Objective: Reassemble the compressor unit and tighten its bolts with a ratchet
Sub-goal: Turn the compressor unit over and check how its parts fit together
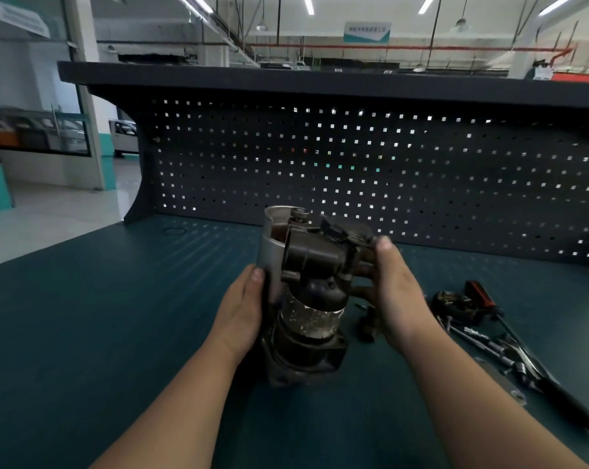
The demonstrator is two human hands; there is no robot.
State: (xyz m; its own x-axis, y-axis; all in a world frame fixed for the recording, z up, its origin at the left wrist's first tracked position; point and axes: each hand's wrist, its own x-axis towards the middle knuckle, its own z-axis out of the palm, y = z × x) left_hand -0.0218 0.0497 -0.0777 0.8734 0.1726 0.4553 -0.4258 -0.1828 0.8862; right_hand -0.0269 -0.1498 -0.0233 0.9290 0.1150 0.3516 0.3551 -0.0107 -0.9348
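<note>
The compressor unit (311,289) stands upright in the middle of the dark green bench, a grimy dark casting with a silver cylinder on its upper left and a shiny band round its middle. My left hand (242,311) holds its left side, thumb against the silver cylinder. My right hand (392,294) grips the right side of the dark upper housing, thumb on top. A ratchet (536,370) with a long dark handle lies on the bench to the right, beside sockets and loose bolts (482,336).
A small dark part (367,324) lies just right of the unit's base. A black and red component (465,301) sits behind the tools. A dark pegboard back panel (354,170) closes the bench's far edge. An O-ring (175,230) lies far left.
</note>
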